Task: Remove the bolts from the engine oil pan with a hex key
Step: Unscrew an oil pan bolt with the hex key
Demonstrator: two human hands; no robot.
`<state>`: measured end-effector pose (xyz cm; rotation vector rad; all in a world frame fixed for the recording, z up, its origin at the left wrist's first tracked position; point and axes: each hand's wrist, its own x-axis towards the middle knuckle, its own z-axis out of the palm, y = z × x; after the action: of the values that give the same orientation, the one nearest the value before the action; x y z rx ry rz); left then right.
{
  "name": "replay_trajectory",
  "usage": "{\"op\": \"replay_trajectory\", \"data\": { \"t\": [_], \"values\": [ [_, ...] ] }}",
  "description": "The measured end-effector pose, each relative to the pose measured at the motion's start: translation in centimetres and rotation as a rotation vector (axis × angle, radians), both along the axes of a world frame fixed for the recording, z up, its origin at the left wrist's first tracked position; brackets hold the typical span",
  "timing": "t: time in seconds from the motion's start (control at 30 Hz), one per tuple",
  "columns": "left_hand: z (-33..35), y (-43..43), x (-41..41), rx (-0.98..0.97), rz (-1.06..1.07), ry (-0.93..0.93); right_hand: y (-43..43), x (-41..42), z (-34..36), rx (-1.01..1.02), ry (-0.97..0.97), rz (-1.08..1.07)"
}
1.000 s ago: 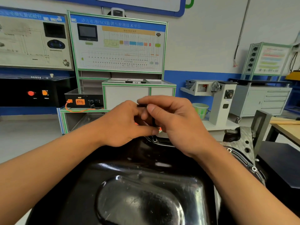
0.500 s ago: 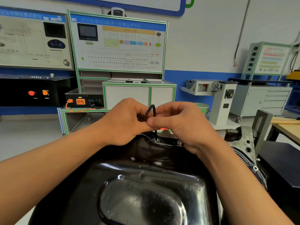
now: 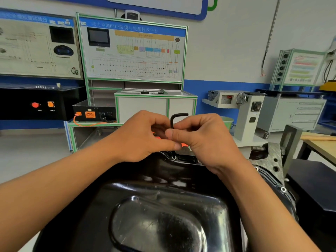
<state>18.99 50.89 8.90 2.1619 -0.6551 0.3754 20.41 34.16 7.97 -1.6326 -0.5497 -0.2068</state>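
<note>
hands: left hand (image 3: 143, 135) and right hand (image 3: 205, 140) together, both pinching hex key (image 3: 172, 121)
hex key: upright over bolt (image 3: 174, 157), oil pan (image 3: 163, 215) far rim

Front centre, nearest cam: oil pan (image 3: 163, 215). Over pan's far edge: hex key (image 3: 172, 120), upright, short arm on top pointing R. L hand (image 3: 143, 137) left of key, R hand (image 3: 205, 140) right of it, thumbs meeting in front of shaft. bolt (image 3: 174, 157) on far flange, below thumbs. engine block (image 3: 272, 160) right of pan. counter (image 3: 320, 142) far R. training board (image 3: 132, 51) behind hands; drawer cabinet (image 3: 294, 113) behind, R.
</note>
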Motion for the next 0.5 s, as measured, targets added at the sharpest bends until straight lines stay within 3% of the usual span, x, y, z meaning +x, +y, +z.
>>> {"op": "replay_trajectory", "data": {
  "t": [0.27,0.5],
  "values": [
    [0.7,0.5,-0.7,-0.293,-0.069,-0.054,0.0,-0.4,0.1,-0.190,-0.153,0.043],
    [0.9,0.7,-0.4,-0.313,-0.120,-0.023,-0.5,-0.6,-0.1,-0.340,-0.280,-0.034]
  ]
}}
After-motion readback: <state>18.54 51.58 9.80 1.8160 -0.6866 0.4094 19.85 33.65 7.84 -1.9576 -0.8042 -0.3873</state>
